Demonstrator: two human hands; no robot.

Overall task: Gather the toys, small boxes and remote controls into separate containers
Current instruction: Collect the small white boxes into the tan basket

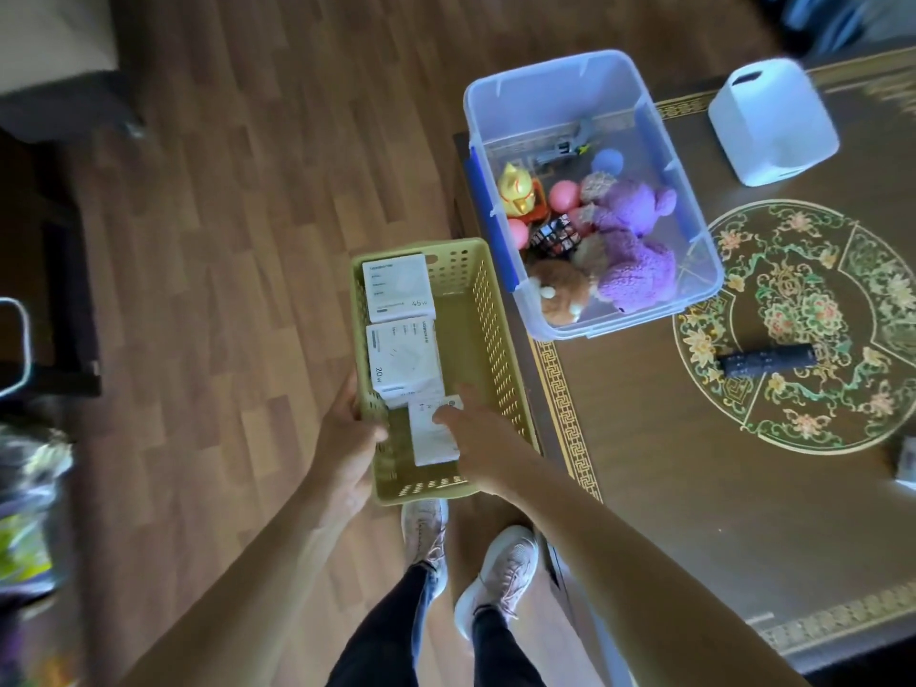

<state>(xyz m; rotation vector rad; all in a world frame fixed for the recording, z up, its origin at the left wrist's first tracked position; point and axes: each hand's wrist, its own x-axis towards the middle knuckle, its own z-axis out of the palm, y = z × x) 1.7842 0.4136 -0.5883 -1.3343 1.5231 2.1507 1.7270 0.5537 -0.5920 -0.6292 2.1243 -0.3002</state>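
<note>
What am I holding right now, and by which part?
The left hand grips the yellow basket by its left rim, near the near corner. The right hand touches a small white box inside it; whether it grips cannot be told.

A floor (233, 230) of wood-look planks in mixed brown tones fills the left and middle, with a soft sheen of pale light across it. On the right stands a dark brown desk (669, 498), edged with a gold key-pattern border (565, 404) and carrying a round floral medallion (793, 300) in green, pink and gold. At the top left is a pale upholstered piece (49, 32), blurred. Below it, low dark furniture (64, 270) runs along the left edge.
</note>
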